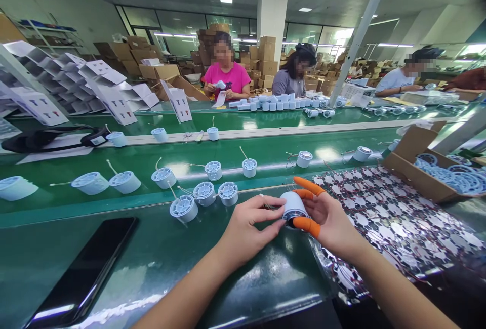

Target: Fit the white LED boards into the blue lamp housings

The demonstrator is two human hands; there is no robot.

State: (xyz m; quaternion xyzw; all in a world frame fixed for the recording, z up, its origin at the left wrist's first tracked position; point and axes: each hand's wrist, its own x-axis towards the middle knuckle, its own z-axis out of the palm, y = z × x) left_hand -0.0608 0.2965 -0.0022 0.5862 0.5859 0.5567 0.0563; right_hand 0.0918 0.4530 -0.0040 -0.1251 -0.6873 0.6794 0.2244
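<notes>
Between my two hands is a light-blue round plastic housing (293, 201), tilted with its dark open end toward me. My left hand (252, 220) grips its left side between thumb and fingers. Orange finger cots cover the thumb and some fingers of my right hand (322, 212), which closes on the housing's right side and lower rim. What lies inside the dark end is hard to make out. Just left of my hands, similar housings (228, 194) with spoked tops stand on the green surface, several with thin wires sticking out.
A black phone (85, 273) lies at front left. On the right are many small circuit boards (395, 217) with wires and a cardboard box (413, 162) of blue rings. More housings stand along the green conveyor (266, 141). Several co-workers (228, 76) sit across it.
</notes>
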